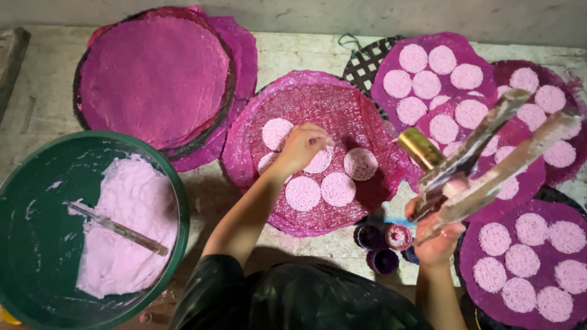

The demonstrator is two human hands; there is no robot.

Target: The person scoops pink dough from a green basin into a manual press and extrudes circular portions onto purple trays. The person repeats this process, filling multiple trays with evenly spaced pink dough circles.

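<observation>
Your hands are at work with pink discs on a round magenta tray.

Your left hand (301,146) has its grip pinched on a pale pink disc (320,160), on the middle tray (367,122) covered with magenta cloth. Five more discs lie around it. Your right hand (435,235) has its grip closed around two long clear sticks (489,156) with a gold tube (420,148) on the end. Small purple cups (385,244) sit on the worktop (299,52) just below. Trays full of discs (428,79) are on your right. A green tub (36,226) of pink paste (131,226) with a stick in it sits on your left.
</observation>
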